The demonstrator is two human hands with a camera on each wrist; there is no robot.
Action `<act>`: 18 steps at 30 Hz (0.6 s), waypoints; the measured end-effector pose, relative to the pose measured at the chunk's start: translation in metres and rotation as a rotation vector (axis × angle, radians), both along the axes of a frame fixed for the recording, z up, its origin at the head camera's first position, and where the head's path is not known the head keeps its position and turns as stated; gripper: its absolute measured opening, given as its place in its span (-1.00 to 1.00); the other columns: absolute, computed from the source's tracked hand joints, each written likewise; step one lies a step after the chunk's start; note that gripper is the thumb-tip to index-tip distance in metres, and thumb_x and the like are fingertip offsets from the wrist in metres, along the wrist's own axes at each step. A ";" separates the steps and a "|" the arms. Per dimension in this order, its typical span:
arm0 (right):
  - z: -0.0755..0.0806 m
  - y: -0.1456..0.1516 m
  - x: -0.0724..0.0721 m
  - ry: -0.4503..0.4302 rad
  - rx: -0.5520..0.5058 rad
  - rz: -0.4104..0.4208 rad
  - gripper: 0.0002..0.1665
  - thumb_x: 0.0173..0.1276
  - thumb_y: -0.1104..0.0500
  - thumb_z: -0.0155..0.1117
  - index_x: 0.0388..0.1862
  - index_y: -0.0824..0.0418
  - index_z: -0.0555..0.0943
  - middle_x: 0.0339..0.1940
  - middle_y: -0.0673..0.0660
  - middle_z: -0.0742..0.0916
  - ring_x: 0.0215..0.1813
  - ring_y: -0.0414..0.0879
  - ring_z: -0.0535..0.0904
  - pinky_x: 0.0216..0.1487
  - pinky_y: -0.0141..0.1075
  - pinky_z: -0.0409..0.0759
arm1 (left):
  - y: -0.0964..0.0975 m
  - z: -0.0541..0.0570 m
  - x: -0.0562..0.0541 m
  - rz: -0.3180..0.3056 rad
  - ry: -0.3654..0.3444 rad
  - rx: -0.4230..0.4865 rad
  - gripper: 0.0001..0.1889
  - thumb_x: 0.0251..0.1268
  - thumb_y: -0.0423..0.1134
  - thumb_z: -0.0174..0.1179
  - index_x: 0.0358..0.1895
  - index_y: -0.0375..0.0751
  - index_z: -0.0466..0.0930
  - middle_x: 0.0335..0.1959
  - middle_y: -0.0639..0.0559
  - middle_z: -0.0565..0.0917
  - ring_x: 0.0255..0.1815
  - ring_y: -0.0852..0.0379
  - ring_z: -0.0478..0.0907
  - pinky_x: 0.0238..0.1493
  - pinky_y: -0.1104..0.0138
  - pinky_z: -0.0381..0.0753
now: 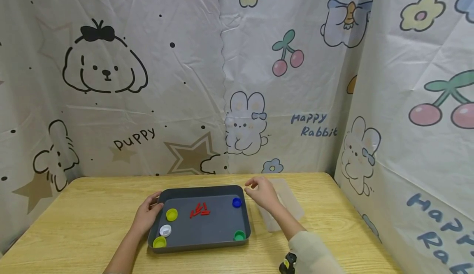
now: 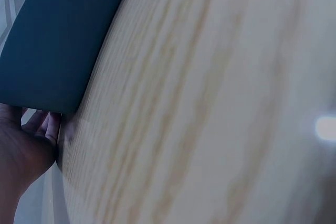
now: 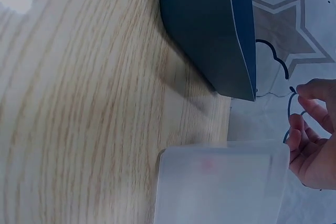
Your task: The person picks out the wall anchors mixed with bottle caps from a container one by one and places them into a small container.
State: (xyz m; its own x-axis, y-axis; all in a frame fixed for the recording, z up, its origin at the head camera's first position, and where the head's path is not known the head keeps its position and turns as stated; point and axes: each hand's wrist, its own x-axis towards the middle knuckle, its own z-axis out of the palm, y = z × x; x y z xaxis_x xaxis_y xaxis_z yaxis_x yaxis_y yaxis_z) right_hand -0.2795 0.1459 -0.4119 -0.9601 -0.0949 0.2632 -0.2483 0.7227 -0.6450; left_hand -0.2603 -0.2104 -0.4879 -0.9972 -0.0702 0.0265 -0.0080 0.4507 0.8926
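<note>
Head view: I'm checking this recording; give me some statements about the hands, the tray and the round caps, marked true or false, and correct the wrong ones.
1. The left hand touches the gray tray. True.
2. The blue cap sits by the tray's near left corner. False: the blue cap sits by the far right corner.
3. Two yellow caps are in the tray. True.
4. The red pieces lie on the table outside the tray. False: the red pieces lie inside it.
5. The green cap is by the tray's near right corner. True.
6. The right hand holds the white cap. False: the white cap is in the tray, away from the right hand.
</note>
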 end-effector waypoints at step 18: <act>0.003 -0.015 0.001 -0.012 0.028 0.049 -0.85 0.16 0.16 0.31 -0.30 0.19 0.66 -0.26 0.16 0.63 -0.25 -0.06 0.50 -0.34 -0.31 0.42 | 0.000 0.000 0.000 -0.003 0.001 0.001 -0.49 0.44 -0.29 -0.12 0.41 -0.27 0.11 0.31 -0.42 0.27 0.27 -0.30 0.29 0.24 -0.07 0.33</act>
State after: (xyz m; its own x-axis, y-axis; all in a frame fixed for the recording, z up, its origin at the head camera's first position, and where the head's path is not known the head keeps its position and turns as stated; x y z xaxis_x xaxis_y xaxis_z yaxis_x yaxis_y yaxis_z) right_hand -0.2786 0.1311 -0.4091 -0.9572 -0.1490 0.2483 -0.2761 0.7278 -0.6278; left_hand -0.2605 -0.2106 -0.4880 -0.9974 -0.0671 0.0271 -0.0060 0.4495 0.8932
